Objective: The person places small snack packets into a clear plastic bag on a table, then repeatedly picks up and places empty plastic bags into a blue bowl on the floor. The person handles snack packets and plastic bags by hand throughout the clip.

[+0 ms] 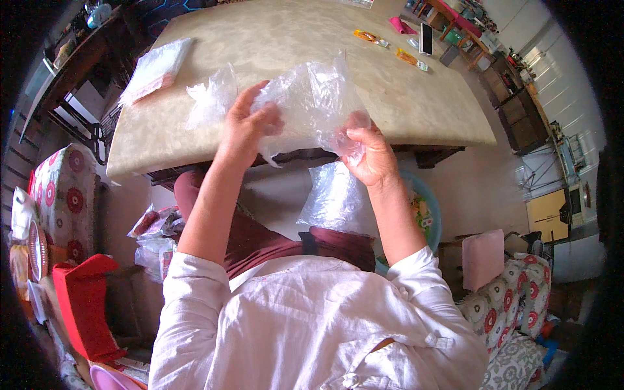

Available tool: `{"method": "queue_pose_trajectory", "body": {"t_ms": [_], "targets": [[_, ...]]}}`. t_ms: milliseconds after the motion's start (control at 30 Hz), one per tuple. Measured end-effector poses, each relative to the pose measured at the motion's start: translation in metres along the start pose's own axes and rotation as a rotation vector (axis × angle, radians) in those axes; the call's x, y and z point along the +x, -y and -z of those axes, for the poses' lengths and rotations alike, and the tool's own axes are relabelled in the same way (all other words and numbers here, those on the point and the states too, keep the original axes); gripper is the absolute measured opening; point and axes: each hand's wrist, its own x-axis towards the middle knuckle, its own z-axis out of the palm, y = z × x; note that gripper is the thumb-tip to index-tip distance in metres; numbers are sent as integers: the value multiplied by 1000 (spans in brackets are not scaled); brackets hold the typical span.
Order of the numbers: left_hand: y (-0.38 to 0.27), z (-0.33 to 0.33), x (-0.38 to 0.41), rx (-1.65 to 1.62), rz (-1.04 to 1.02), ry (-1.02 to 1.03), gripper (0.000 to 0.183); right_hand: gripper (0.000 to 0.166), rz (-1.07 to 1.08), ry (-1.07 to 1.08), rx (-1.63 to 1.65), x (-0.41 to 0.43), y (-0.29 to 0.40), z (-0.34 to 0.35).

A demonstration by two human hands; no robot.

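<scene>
A clear plastic bag [312, 92] is stretched between my two hands above the front edge of the table. My left hand [253, 114] grips its left side, with the fingers partly seen through the film. At its lower right, my right hand [368, 144] pinches the bag between thumb and fingers. Just left of my left hand, a crumpled clear plastic bag [212, 97] lies on the table. Farther left is a flat stack of clear plastic bags [158, 70] with a pinkish edge. More clear plastic bags [334, 195] rest on my lap below my right hand.
On the table [419, 107], two small orange-and-yellow packets [370, 37] [412, 59] lie at the back right, near a phone-like device [425, 39] and a pink cloth [402, 25]. A blue basin [431, 209] with colourful packets stands on the floor at right. Patterned seats stand on both sides.
</scene>
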Motion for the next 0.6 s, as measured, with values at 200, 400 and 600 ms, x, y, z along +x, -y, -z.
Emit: {"method": "queue_pose_trajectory", "body": {"t_ms": [200, 400, 600], "targets": [[-8, 34, -6, -113, 9, -82, 5, 25, 66, -24, -192, 0, 3, 8], [1, 57, -19, 29, -15, -142, 24, 27, 57, 13, -312, -12, 3, 1], [7, 29, -40, 396, -271, -75, 100, 26, 114, 22, -455, -24, -6, -1]]}}
